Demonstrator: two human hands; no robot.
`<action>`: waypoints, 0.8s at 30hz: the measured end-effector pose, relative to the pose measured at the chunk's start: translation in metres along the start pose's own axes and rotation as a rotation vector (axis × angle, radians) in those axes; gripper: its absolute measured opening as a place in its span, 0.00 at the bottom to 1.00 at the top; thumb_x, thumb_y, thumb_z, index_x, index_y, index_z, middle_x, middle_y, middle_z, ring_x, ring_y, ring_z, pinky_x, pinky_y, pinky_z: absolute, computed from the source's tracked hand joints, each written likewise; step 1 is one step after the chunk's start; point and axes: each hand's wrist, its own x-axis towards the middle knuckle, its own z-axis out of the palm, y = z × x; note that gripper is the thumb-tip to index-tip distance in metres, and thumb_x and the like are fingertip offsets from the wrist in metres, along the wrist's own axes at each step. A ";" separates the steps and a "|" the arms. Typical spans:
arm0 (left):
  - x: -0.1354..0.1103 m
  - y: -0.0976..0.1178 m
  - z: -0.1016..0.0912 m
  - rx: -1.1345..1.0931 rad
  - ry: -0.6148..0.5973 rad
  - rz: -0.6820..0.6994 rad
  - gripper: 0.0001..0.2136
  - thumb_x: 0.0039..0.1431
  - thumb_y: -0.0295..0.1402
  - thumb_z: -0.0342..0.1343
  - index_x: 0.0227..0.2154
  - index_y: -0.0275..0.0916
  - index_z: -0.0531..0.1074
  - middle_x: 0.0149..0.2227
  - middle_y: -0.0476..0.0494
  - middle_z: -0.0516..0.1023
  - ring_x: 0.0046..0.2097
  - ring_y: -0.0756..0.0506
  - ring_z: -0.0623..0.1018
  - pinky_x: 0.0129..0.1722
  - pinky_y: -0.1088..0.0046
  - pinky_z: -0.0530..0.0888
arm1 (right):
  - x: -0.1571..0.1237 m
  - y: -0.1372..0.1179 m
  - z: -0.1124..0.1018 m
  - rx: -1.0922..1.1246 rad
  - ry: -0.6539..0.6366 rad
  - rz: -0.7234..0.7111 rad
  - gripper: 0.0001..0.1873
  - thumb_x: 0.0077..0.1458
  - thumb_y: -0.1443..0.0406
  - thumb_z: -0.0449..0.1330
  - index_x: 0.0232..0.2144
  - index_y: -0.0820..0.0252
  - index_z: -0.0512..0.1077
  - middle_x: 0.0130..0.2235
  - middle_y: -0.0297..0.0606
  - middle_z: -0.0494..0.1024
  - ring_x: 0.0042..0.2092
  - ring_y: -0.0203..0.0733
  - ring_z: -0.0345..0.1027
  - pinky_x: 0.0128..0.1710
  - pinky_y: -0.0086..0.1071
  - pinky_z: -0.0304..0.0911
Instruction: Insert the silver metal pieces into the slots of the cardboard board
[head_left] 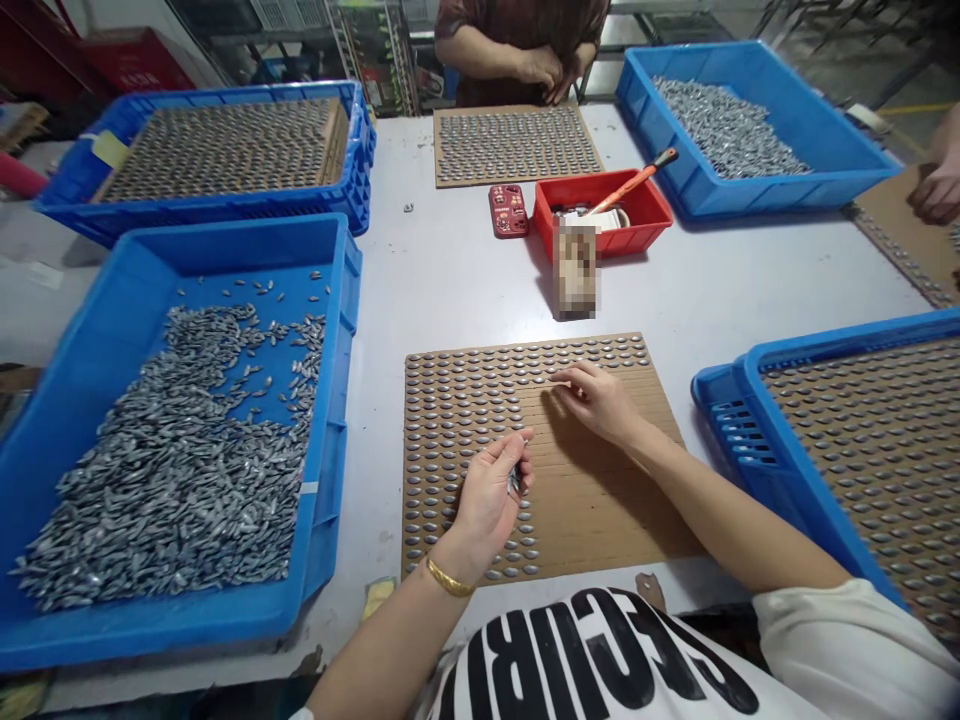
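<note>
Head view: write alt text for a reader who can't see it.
The person's left hand holds a few silver pieces over a brown board, and the right hand lies over it, beside filled rows of pieces. A blue crate of loose pieces stands to the left.

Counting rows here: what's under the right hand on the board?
Bare slotted board shows just below the right hand, grey pieces beside it; the patch beneath the palm is hidden.
</note>
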 end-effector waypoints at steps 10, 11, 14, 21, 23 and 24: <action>0.002 -0.007 0.002 0.029 -0.015 0.046 0.08 0.50 0.30 0.64 0.33 0.35 0.74 0.30 0.46 0.75 0.30 0.54 0.74 0.30 0.80 0.71 | -0.040 -0.067 -0.010 0.559 -0.112 0.066 0.06 0.59 0.63 0.58 0.38 0.55 0.74 0.38 0.39 0.75 0.37 0.38 0.69 0.30 0.30 0.65; 0.002 -0.008 0.002 0.027 -0.013 0.051 0.07 0.50 0.30 0.64 0.32 0.35 0.74 0.30 0.47 0.75 0.30 0.54 0.74 0.30 0.80 0.71 | -0.042 -0.068 -0.008 0.578 -0.101 0.082 0.07 0.59 0.63 0.57 0.39 0.55 0.74 0.38 0.39 0.75 0.38 0.39 0.70 0.32 0.30 0.66; 0.001 -0.011 0.003 0.022 -0.017 0.062 0.07 0.49 0.30 0.65 0.31 0.36 0.73 0.30 0.48 0.75 0.31 0.53 0.74 0.31 0.79 0.72 | -0.047 -0.067 -0.002 0.592 -0.071 0.075 0.09 0.60 0.65 0.56 0.41 0.54 0.74 0.40 0.39 0.76 0.41 0.40 0.71 0.37 0.32 0.68; -0.001 -0.009 0.007 0.055 -0.038 -0.009 0.09 0.54 0.28 0.58 0.38 0.33 0.76 0.41 0.38 0.79 0.39 0.47 0.78 0.39 0.72 0.76 | -0.052 -0.050 0.005 0.293 0.032 -0.150 0.13 0.60 0.70 0.53 0.44 0.53 0.72 0.40 0.40 0.76 0.40 0.40 0.70 0.39 0.35 0.68; -0.002 -0.007 0.008 0.010 -0.036 -0.056 0.12 0.54 0.26 0.55 0.42 0.32 0.75 0.43 0.35 0.79 0.42 0.44 0.79 0.44 0.67 0.76 | -0.048 -0.035 0.006 0.224 0.059 -0.142 0.11 0.60 0.69 0.54 0.42 0.54 0.73 0.37 0.40 0.76 0.38 0.40 0.70 0.37 0.34 0.68; -0.002 -0.006 0.009 -0.013 -0.032 -0.079 0.14 0.54 0.25 0.54 0.44 0.31 0.74 0.45 0.33 0.78 0.43 0.42 0.79 0.47 0.65 0.75 | -0.044 -0.025 0.007 0.178 0.081 -0.127 0.11 0.60 0.69 0.54 0.41 0.54 0.73 0.36 0.40 0.76 0.38 0.40 0.69 0.37 0.34 0.68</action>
